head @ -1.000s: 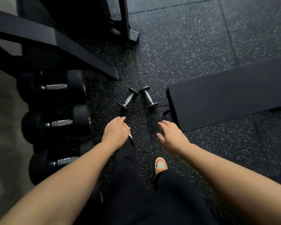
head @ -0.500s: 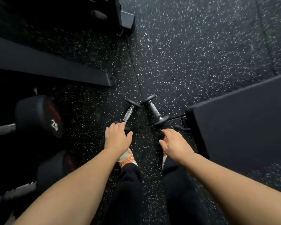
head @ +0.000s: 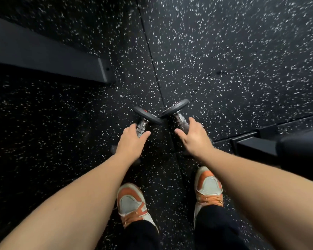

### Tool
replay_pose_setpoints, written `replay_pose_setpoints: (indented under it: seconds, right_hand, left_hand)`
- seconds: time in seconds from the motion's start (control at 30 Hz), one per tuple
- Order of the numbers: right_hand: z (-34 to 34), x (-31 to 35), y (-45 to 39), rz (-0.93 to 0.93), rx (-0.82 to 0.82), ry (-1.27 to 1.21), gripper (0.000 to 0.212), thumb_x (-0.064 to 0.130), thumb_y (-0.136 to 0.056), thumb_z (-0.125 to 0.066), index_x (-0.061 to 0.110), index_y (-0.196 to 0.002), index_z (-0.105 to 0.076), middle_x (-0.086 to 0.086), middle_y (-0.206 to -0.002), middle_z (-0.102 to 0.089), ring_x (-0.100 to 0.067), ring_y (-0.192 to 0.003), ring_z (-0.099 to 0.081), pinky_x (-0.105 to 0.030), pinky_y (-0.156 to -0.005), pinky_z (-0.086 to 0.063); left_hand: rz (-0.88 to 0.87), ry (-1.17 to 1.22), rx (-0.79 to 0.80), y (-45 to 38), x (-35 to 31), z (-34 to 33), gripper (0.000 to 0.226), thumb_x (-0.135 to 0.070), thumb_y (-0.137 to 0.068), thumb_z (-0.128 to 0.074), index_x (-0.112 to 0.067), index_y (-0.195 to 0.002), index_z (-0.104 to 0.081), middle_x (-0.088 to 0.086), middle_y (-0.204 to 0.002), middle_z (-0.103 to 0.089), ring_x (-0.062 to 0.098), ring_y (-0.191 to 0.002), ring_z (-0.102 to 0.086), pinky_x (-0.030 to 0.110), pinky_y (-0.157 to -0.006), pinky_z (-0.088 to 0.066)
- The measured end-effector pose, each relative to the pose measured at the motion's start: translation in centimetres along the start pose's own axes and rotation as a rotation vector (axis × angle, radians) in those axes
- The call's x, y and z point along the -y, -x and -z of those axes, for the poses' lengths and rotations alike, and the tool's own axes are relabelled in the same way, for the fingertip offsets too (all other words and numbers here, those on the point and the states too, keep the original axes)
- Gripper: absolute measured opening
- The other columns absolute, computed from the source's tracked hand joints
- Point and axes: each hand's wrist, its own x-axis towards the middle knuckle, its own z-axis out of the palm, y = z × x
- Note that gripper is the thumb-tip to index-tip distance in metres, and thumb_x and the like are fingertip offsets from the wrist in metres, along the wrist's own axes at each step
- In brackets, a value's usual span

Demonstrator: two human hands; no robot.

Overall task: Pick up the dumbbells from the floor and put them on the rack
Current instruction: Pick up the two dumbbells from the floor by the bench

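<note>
A dark rack foot (head: 49, 56) runs along the far left, so the lift to it should be short. The left hand (head: 132, 143) lies over the left dumbbell (head: 145, 118), thumb and fingers curled round its steel handle, though whether the grasp is fully closed I cannot tell. The right dumbbell (head: 175, 110) lies touching it plate to plate, forming a V; the right hand (head: 193, 139) settles on its handle likewise, thumb spread. Both weights rest on the speckled rubber floor (head: 242, 51), near orange shoes (head: 132, 204); a black bench (head: 287, 150) sits at right

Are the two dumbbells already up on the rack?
No, both dumbbells lie on the speckled floor, one under each of the hands.
</note>
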Motion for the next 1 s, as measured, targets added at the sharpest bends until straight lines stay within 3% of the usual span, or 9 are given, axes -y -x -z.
replay_pose_setpoints:
  seconds: [0.1, 0.17, 0.37, 0.47, 0.6, 0.77, 0.87, 0.93, 1.0]
  right_hand:
    - [-0.9, -0.6, -2.5, -0.028, 0.041, -0.043, 0.069, 0.055, -0.095, -0.052, 0.008, -0.142, -0.034, -0.021, -0.132, -0.055, -0.04, -0.118, -0.052, -0.046, -0.092, -0.043]
    - [-1.4, -0.8, -3.9, -0.05, 0.088, -0.069, 0.06, 0.055, -0.095, -0.052, 0.009, -0.132, -0.04, -0.019, -0.118, -0.062, -0.037, -0.101, -0.056, -0.042, -0.081, -0.043]
    - [-2.7, -1.7, -5.4, -0.025, 0.037, -0.151, 0.049, 0.06, -0.091, -0.054, 0.012, -0.101, -0.048, -0.002, -0.079, -0.057, -0.019, -0.069, -0.052, -0.037, -0.06, -0.036]
    - [-2.9, -1.8, -5.4, -0.016, 0.029, -0.181, 0.046, 0.06, -0.091, -0.055, 0.015, -0.095, -0.046, -0.005, -0.079, -0.059, -0.021, -0.07, -0.055, -0.037, -0.059, -0.038]
    - [-2.6, -1.9, -5.1, -0.018, 0.032, -0.205, 0.046, 0.057, -0.091, -0.056, 0.012, -0.096, -0.048, -0.006, -0.081, -0.059, -0.024, -0.072, -0.054, -0.036, -0.059, -0.036]
    - [-1.5, -1.6, -3.0, -0.022, 0.009, -0.221, 0.039, 0.055, -0.092, -0.057, 0.017, -0.091, -0.047, 0.001, -0.078, -0.055, -0.011, -0.067, -0.049, -0.028, -0.053, -0.032]
    - [-0.1, -0.9, -0.5, -0.035, -0.001, -0.243, 0.039, 0.056, -0.092, -0.056, 0.017, -0.094, -0.05, 0.001, -0.077, -0.057, -0.015, -0.066, -0.051, -0.03, -0.053, -0.033]
    - [1.1, 0.0, 1.3, -0.048, 0.001, -0.262, 0.039, 0.057, -0.091, -0.057, 0.018, -0.094, -0.052, -0.002, -0.079, -0.06, -0.019, -0.068, -0.055, -0.032, -0.056, -0.038]
    - [2.7, 1.2, 3.5, -0.066, 0.012, -0.301, 0.04, 0.056, -0.089, -0.058, 0.017, -0.094, -0.052, -0.01, -0.085, -0.065, -0.024, -0.069, -0.059, -0.041, -0.062, -0.051]
  left_hand:
    - [0.032, 0.056, 0.038, -1.8, 0.7, -1.0, 0.047, -0.058, -0.089, -0.05, -0.022, -0.118, -0.048, 0.003, -0.106, -0.06, 0.027, -0.096, -0.057, 0.043, -0.081, -0.044]
    - [0.041, 0.042, 0.046, -2.6, 1.1, -1.5, 0.042, -0.06, -0.089, -0.048, -0.023, -0.109, -0.047, 0.001, -0.095, -0.061, 0.027, -0.088, -0.057, 0.042, -0.076, -0.041]
    - [0.032, 0.042, 0.022, -3.6, 1.5, -2.0, 0.048, -0.068, -0.088, -0.041, -0.021, -0.093, -0.046, 0.001, -0.079, -0.059, 0.024, -0.075, -0.056, 0.04, -0.066, -0.038]
    - [0.036, 0.067, 0.011, -3.7, 1.7, -1.9, 0.047, -0.068, -0.089, -0.04, -0.022, -0.09, -0.047, 0.002, -0.079, -0.06, 0.019, -0.071, -0.055, 0.037, -0.059, -0.034]
    - [0.05, 0.107, 0.007, -3.2, 1.4, -1.9, 0.048, -0.066, -0.09, -0.042, -0.019, -0.091, -0.049, 0.003, -0.079, -0.06, 0.019, -0.071, -0.055, 0.038, -0.062, -0.036]
    - [0.123, 0.226, -0.054, -0.7, 1.1, -2.0, 0.041, -0.064, -0.09, -0.044, -0.024, -0.093, -0.05, -0.001, -0.076, -0.057, 0.012, -0.067, -0.05, 0.035, -0.061, -0.032]
    - [0.177, 0.32, -0.085, 1.9, 0.6, -1.5, 0.048, -0.068, -0.088, -0.043, -0.021, -0.094, -0.053, 0.006, -0.079, -0.062, 0.023, -0.07, -0.058, 0.036, -0.06, -0.04]
    - [0.218, 0.413, -0.099, 3.8, 0.0, -0.6, 0.052, -0.069, -0.087, -0.043, -0.019, -0.096, -0.054, 0.017, -0.086, -0.067, 0.04, -0.08, -0.064, 0.045, -0.071, -0.053]
    - [0.252, 0.506, -0.123, 6.1, -1.1, 0.7, 0.055, -0.07, -0.086, -0.044, -0.018, -0.098, -0.054, 0.023, -0.09, -0.067, 0.045, -0.083, -0.065, 0.056, -0.078, -0.055]
